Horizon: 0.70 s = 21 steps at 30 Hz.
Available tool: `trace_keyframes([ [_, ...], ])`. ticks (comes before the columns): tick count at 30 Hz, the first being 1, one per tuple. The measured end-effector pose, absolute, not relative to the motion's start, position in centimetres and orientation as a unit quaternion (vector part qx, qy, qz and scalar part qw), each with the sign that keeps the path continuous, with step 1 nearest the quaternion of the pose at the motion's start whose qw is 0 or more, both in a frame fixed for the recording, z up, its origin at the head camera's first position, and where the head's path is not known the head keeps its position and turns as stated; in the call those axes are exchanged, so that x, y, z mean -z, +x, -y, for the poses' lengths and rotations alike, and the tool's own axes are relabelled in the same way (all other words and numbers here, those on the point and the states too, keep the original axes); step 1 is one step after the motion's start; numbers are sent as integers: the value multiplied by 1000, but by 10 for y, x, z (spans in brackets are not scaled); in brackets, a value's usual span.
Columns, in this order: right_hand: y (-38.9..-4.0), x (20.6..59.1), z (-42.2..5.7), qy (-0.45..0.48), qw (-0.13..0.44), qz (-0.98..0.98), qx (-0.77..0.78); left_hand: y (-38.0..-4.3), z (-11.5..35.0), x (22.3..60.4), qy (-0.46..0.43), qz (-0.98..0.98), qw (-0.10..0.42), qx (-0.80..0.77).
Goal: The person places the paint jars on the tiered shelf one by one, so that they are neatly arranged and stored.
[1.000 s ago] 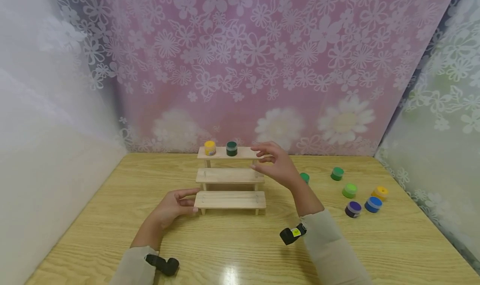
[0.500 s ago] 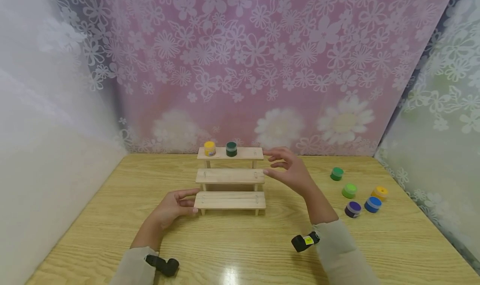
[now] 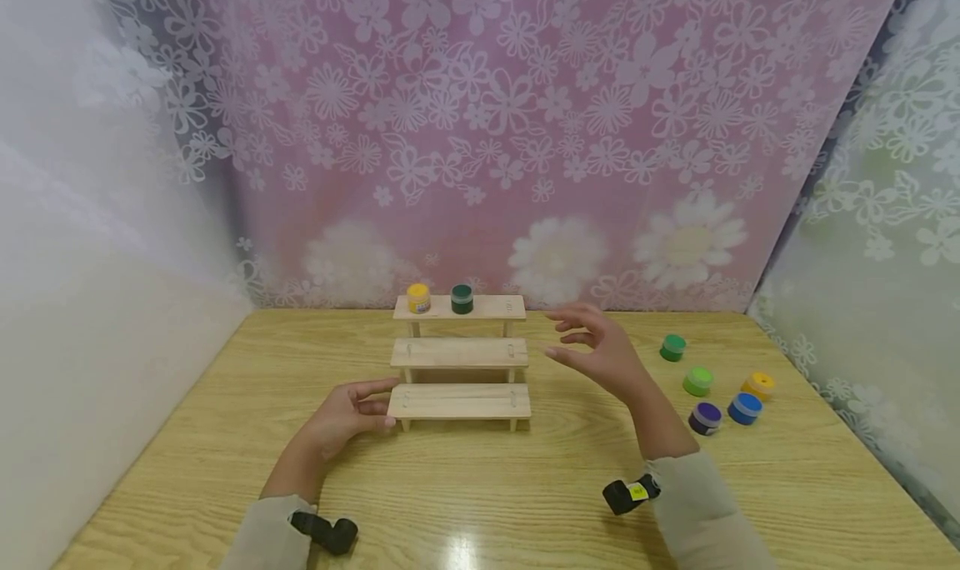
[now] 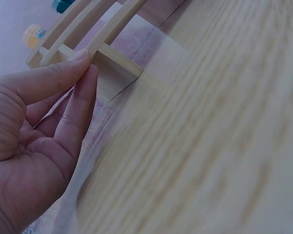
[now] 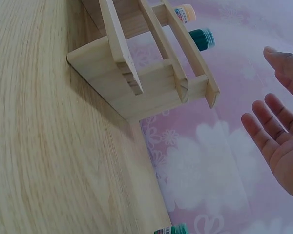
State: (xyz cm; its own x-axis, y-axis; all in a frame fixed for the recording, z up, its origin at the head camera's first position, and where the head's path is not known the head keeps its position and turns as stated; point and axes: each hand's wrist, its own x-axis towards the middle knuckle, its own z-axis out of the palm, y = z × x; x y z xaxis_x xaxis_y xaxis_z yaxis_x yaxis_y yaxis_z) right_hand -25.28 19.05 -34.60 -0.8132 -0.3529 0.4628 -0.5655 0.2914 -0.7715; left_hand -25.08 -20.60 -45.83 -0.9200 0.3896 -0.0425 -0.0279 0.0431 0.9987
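Matt, bare-looking wood is forming the tiered stand (image 3: 459, 352) — the dark green jar (image 3: 462, 299) at its 12 o'clock is showing smooth plastic — while glossy, wood-grained tabletop (image 3: 450, 487) is reflecting light at 6 o'clock.

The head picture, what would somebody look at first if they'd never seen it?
Probably the big pink flowery backdrop behind the table. Next might come the wooden shelf in the middle, with a yellow jar and a dark green jar on its top step and the left hand holding its lowest step at the left. Then five bright jars on the right of the table.
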Motion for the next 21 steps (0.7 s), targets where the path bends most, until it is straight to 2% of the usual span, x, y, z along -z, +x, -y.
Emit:
trace_keyframes([
  [11, -250, 350, -205, 262, 106, 814, -508, -251, 207, 460, 122, -706, 149, -681],
  [21, -267, 379, -229, 250, 125, 817, -505, -249, 205, 458, 122, -708, 150, -679],
])
